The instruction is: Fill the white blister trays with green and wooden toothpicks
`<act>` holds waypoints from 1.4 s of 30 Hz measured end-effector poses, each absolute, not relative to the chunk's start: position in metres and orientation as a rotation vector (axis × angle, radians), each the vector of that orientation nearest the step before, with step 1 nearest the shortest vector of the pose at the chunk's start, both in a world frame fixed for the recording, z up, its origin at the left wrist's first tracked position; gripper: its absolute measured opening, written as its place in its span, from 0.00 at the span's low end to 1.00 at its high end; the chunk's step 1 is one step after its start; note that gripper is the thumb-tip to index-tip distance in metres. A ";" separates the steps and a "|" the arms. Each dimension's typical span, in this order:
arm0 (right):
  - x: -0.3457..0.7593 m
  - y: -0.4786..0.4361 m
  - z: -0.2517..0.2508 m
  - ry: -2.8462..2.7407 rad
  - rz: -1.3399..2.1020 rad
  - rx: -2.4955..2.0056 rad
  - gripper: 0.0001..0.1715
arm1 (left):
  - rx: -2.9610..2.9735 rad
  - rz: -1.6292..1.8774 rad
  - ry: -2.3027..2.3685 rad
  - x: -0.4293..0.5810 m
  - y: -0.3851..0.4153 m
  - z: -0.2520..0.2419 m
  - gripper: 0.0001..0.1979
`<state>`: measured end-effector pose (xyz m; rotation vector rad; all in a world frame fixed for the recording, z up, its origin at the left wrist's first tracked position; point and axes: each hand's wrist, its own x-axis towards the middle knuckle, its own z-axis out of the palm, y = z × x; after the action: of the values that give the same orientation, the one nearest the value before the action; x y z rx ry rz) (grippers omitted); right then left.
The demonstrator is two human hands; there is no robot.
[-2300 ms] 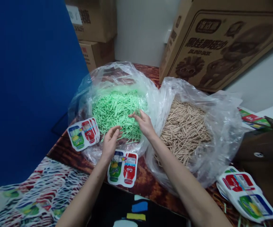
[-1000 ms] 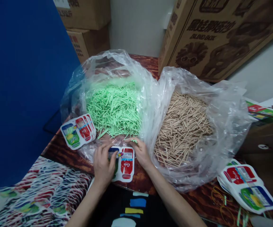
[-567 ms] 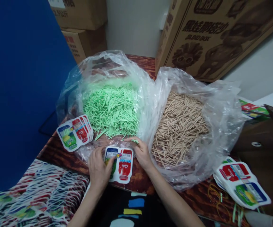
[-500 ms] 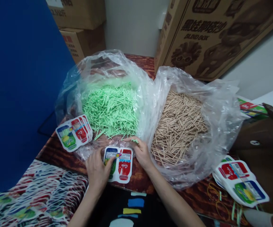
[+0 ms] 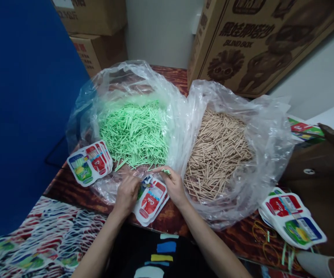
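Note:
My left hand (image 5: 127,194) is closed over the left side of a small stack of Cola and Sprite twin trays (image 5: 151,200), tilted at the table's front edge; the fingers hide most of the green half. Beside the trays' upper right corner, my right hand (image 5: 176,188) is curled around a little bunch of green sticks (image 5: 166,172). Just beyond both hands, a clear plastic bag lies open around a heap of green sticks (image 5: 134,133). To the right, another open bag holds a heap of brown sticks (image 5: 219,154).
A fanned stack of filled trays (image 5: 90,164) lies left, and a banded tray stack (image 5: 294,220) right, by rubber bands (image 5: 268,247). Many trays (image 5: 53,235) fill the lower left. Cardboard boxes (image 5: 236,50) stand behind; a blue panel (image 5: 24,96) borders the left.
The trays under my left hand have tilted and shifted slightly right, and a second layer now shows beneath. My left hand has moved up and right, its fingers bunching closer. The right hand keeps the green sticks.

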<state>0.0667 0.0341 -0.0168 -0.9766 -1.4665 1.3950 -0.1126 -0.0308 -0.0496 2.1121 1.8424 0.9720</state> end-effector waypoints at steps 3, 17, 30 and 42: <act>0.068 0.034 -0.017 -1.480 1.392 -0.966 0.11 | 2.146 0.910 1.834 -0.112 -0.028 -0.056 0.13; 0.078 0.053 0.008 -0.986 1.739 -0.851 0.08 | 1.711 1.331 1.655 -0.100 -0.032 -0.020 0.13; 0.063 0.058 0.036 -0.558 2.335 -0.578 0.05 | 1.221 1.171 1.378 -0.080 -0.028 -0.011 0.12; 0.086 0.044 0.053 -1.412 2.112 -0.870 0.19 | 1.213 1.274 1.285 -0.077 -0.027 -0.007 0.12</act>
<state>0.0862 0.0444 0.0535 -0.8698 -1.4116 2.1125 -0.0766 -0.0271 -0.0071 1.2127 1.2854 1.2743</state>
